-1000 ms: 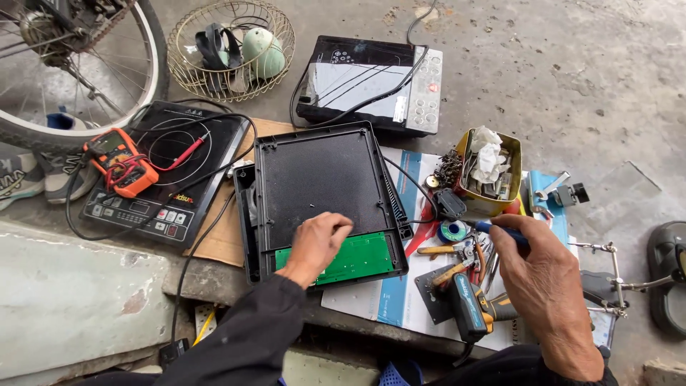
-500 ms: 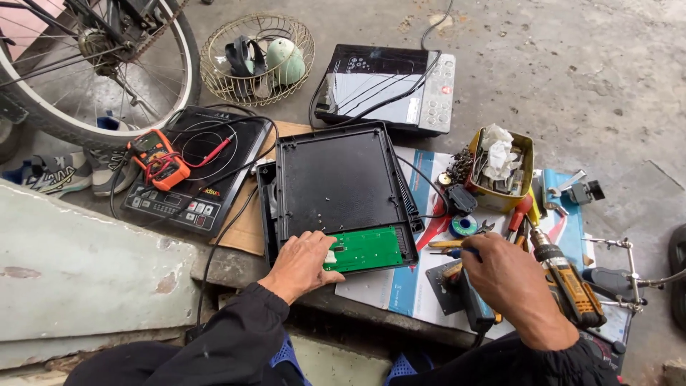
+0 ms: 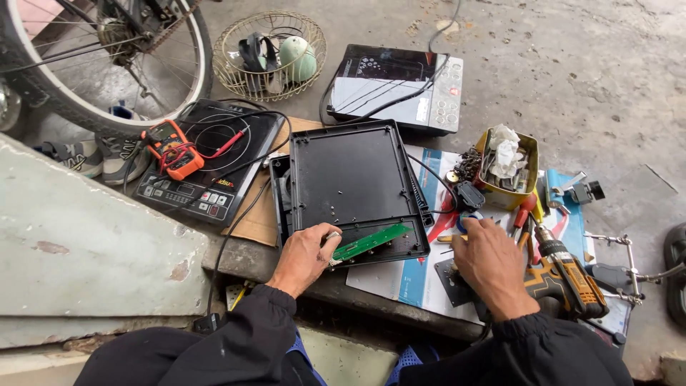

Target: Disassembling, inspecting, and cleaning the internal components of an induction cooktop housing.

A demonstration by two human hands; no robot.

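Head view | our left hand [image 3: 304, 255] fingers are pinching the green circuit board [image 3: 370, 241], tilting it off the black plastic casing [image 3: 350, 186] | right hand [image 3: 491, 266] fingers are curling beside the yellow cordless drill [image 3: 568, 275].

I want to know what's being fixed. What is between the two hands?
In the head view, a green circuit board lies tilted on the black cooker casing, between the left hand, which touches its end, and the right hand.
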